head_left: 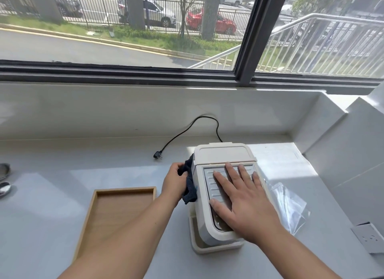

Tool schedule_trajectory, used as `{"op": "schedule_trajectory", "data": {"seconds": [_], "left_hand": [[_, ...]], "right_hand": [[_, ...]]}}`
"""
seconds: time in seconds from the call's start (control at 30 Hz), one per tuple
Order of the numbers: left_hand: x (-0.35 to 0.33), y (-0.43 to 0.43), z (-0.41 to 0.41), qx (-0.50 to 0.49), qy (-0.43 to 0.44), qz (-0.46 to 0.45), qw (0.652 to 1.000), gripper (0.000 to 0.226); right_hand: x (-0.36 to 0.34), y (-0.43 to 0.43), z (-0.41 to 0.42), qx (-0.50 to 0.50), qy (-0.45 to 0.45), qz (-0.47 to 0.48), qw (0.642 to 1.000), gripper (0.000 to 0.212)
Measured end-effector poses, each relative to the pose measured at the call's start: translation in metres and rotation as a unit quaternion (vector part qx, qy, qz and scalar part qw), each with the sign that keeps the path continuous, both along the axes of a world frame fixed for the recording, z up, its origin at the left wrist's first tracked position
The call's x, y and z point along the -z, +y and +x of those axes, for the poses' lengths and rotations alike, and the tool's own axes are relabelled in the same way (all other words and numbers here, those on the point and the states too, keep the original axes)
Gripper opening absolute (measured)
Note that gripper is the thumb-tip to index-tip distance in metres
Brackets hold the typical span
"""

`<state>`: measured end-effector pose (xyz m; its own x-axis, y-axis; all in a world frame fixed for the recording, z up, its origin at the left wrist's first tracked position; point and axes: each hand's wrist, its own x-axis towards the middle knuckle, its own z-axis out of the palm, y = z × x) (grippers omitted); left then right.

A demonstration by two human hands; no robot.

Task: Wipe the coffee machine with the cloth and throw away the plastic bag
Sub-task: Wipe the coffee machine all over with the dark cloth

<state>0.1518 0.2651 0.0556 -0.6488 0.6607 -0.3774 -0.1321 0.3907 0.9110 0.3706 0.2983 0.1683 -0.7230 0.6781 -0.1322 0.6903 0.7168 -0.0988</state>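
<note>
Nowhere legible writing on coffee machine (224, 154)

bright window (124, 29) daylight, soft shadows — wide-angle edge bending

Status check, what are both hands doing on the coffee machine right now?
Left hand grips dark cloth against coffee machine side. Right hand flat on top, steadying. Plastic bag on counter, untouched. Nothing in the way.

Empty wooden tray (116, 212) sits left on the white counter (62, 174); wall socket (369, 237) (far right), window (145, 29) beyond.
</note>
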Motion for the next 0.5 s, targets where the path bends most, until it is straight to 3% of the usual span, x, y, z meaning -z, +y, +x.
{"op": "schedule_trajectory", "data": {"seconds": [0.5], "left_hand": [[0.065,-0.033,0.030,0.086,0.086,-0.161,0.979,0.015]], "right_hand": [[0.006,0.002,0.002,0.002,0.009,0.008,1.000,0.079]]}}
